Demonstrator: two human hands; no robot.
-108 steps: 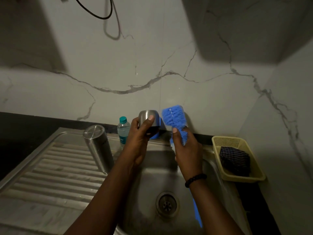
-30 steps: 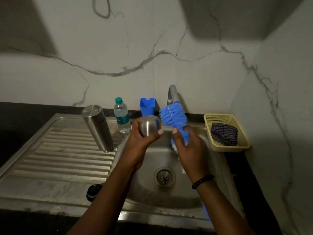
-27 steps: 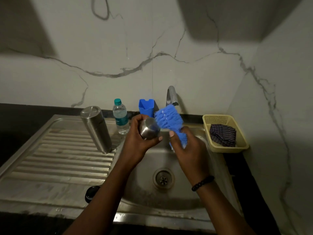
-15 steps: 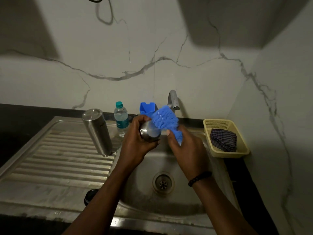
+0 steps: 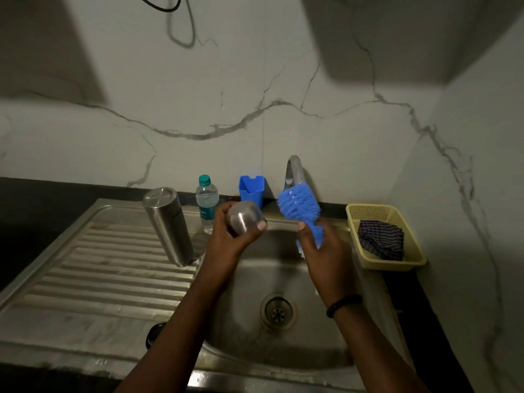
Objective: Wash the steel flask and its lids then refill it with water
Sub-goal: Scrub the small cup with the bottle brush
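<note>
Above the sink basin [image 5: 283, 265], my left hand [image 5: 235, 236] grips a small steel cup lid [image 5: 243, 218]. My right hand [image 5: 323, 251] holds a blue bottle brush [image 5: 299, 205] by its handle, bristles pointing up and a short gap to the right of the lid. The steel flask [image 5: 168, 225] stands upside down on the ribbed drainboard [image 5: 99, 268], left of my hands. A small black lid [image 5: 153, 334] lies on the drainboard near the front edge, partly hidden by my left forearm.
The tap [image 5: 293, 171] rises behind the brush; no water shows. A plastic water bottle [image 5: 207, 204] and a blue holder [image 5: 251, 188] stand against the wall. A yellow basket [image 5: 368, 214] with a dark cloth [image 5: 381, 239] sits to the right. The drain [image 5: 278, 312] lies below.
Half a second ago the bristles were pressed against the steel lid; now the brush has pulled away to the right and the lid stands apart from it. The flask has not moved.
</note>
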